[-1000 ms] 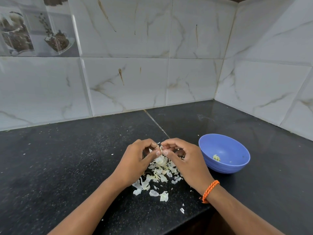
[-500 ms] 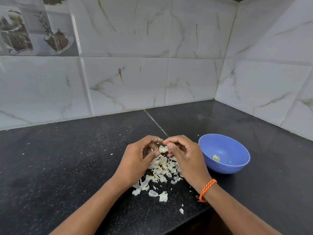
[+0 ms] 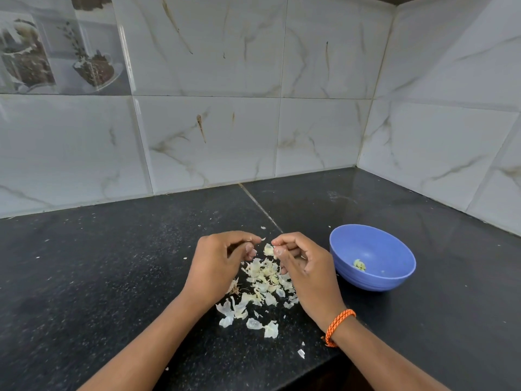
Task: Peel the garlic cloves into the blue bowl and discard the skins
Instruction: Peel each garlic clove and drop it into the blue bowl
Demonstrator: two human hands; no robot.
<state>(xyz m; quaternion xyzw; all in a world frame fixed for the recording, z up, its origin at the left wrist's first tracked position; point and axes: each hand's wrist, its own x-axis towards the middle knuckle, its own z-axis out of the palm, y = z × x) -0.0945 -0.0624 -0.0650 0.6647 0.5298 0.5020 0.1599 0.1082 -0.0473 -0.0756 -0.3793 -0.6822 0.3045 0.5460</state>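
Note:
The blue bowl (image 3: 394, 280) stands on the black counter to the right of my hands, with a peeled garlic clove (image 3: 359, 264) on its bottom. A heap of pale garlic skins (image 3: 263, 280) lies between my wrists. My right hand (image 3: 307, 272) hovers over the heap's right side and pinches a pale garlic piece (image 3: 268, 249) between thumb and forefinger. My left hand (image 3: 217, 263) is a short gap to its left, fingers curled. A tiny skin flake (image 3: 262, 239) sticks out at its forefinger tip. Anything inside that curled hand is hidden.
The black stone counter (image 3: 112, 277) ends in tiled walls at the back and at the right, forming a corner behind the bowl. Its front edge drops away under my right forearm. Stray skin bits (image 3: 301, 353) lie near that edge.
My hands, pressed together over the heap a second ago, have drawn apart. The right one kept the pale piece. The bowl has not moved.

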